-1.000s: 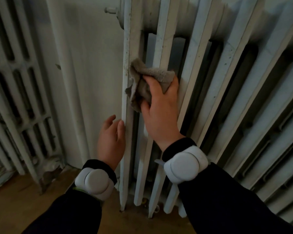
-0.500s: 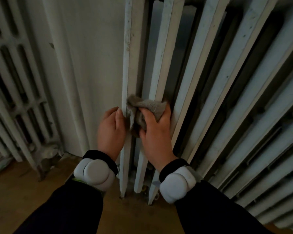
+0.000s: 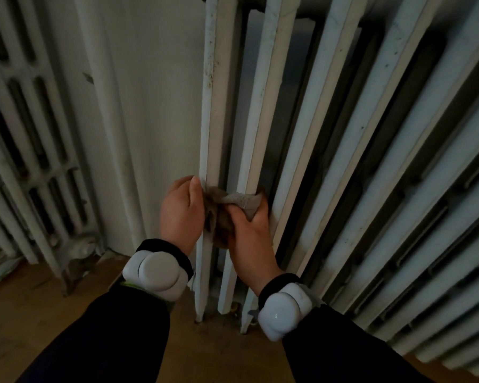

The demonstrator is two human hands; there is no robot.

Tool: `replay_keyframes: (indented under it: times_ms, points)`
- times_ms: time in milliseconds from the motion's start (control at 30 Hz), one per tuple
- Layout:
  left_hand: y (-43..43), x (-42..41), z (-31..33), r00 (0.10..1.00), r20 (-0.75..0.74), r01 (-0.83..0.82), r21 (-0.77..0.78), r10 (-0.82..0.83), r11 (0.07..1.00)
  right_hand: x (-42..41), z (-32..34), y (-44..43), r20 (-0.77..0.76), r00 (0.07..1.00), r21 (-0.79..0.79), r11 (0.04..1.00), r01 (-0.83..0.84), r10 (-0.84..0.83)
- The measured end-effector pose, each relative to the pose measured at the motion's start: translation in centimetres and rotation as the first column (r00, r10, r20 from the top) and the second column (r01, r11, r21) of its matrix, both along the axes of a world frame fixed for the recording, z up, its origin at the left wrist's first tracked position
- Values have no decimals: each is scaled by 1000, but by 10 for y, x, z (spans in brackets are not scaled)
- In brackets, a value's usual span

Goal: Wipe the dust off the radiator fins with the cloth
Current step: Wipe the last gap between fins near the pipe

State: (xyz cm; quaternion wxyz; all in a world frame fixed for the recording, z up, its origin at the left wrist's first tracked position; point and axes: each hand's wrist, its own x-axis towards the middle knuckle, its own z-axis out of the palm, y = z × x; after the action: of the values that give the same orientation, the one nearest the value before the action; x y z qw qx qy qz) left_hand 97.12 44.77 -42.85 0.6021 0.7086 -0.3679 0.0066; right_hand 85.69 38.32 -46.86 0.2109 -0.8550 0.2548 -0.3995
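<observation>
Hands sat low on the radiator [image 3: 371,161], close together. The right hand [image 3: 250,236] gripped the bunched cloth [image 3: 234,201] and pressed it across two fins. The left hand [image 3: 180,214] held nothing; its fingers lay loosely against the outer side of the end fin [image 3: 219,120], just left of the cloth.

Several things could have gone wrong from there. The cloth was wadded, so it probably met only the front edges, and dust could have stayed on the faces inside the gap between the end fin and the next fin [image 3: 263,106]. A loose fold could have caught in that gap. Above the hands, the end fin's paint looked pitted and flaked, so a hard stroke there might have snagged the cloth or shed chips onto the floor [image 3: 67,313] below. With the hands so close, the knuckles might have scraped an edge.

The fins' long axis ran from the floor below the wrists up and away from the hands. The cloth lay crosswise to them, stretched from the left hand toward the right.
</observation>
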Motion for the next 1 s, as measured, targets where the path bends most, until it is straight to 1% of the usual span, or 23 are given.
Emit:
replay_keyframes:
  times_ms: [67,133,167,233,267,333,367,467,567,733,867,933,1000]
  points:
    - [0,-1,1,1000,-1,8,-2,-8,1000,-6,18,7,-25,999,-43,999,-32,31]
    - [-2,1,-1,1000,1,7,0,-7,1000,-10,41,15,-9,998,-52,997,-55,55]
    - [-2,1,-3,1000,12,8,-10,-8,1000,-12,53,17,29,998,-78,996,-48,50]
    - [-3,0,-7,999,43,20,-50,-18,999,-11,75,18,134,987,-50,996,-80,87]
    - [-2,-2,-9,999,52,19,-64,-16,998,-9,85,18,153,985,-90,994,-68,81]
    - [3,-5,-14,999,35,12,-66,-10,998,-5,94,17,145,989,-183,983,-5,32]
    - [4,-7,-18,1000,17,7,-61,-6,998,-3,95,16,131,991,-180,984,13,11]
    - [5,-7,-32,999,20,43,-41,-43,998,1,82,12,115,993,-115,992,45,-31]
    - [6,-9,-40,998,12,60,-41,-59,997,4,59,9,83,995,-120,990,68,-58]
    - [7,-11,-52,998,17,59,-38,-58,998,3,21,3,4,999,-139,990,33,-33]
    - [8,-11,-70,996,-22,84,18,-83,996,0,-5,6,-11,1000,-110,994,9,-10]
    - [10,-13,-73,996,-30,87,36,-86,996,-1,-15,7,-32,1000,-54,999,-3,1]
    - [12,-15,-73,995,-68,75,59,-71,995,0,-22,8,-35,999,-65,998,4,-6]
